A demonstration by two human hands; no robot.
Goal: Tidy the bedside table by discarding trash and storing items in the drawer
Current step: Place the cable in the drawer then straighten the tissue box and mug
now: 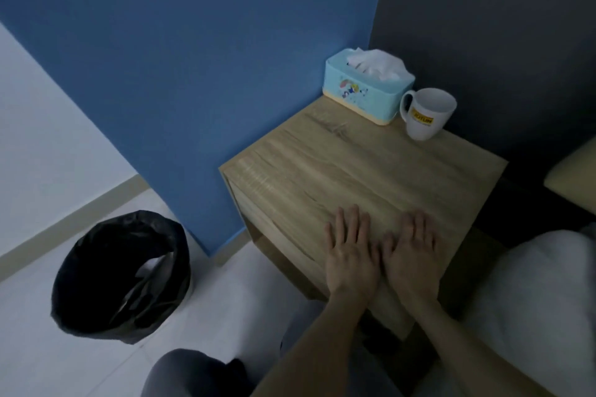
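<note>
The wooden bedside table [354, 164] stands in the corner of a blue wall and a dark wall. At its back sit a light-blue tissue box [367, 87] with white tissues sticking out and, to its right, a white mug [427, 114] with a yellow label. My left hand [351, 251] and my right hand [414, 251] lie flat, side by side, palms down on the table's near edge, fingers straight, holding nothing. The drawer front [274, 229] below the top is closed.
A round bin lined with a black bag [121, 274] stands on the pale floor to the left of the table, with some pale trash inside. A white pillow or bedding [541, 300] lies at the right. My knee [180, 374] shows at the bottom.
</note>
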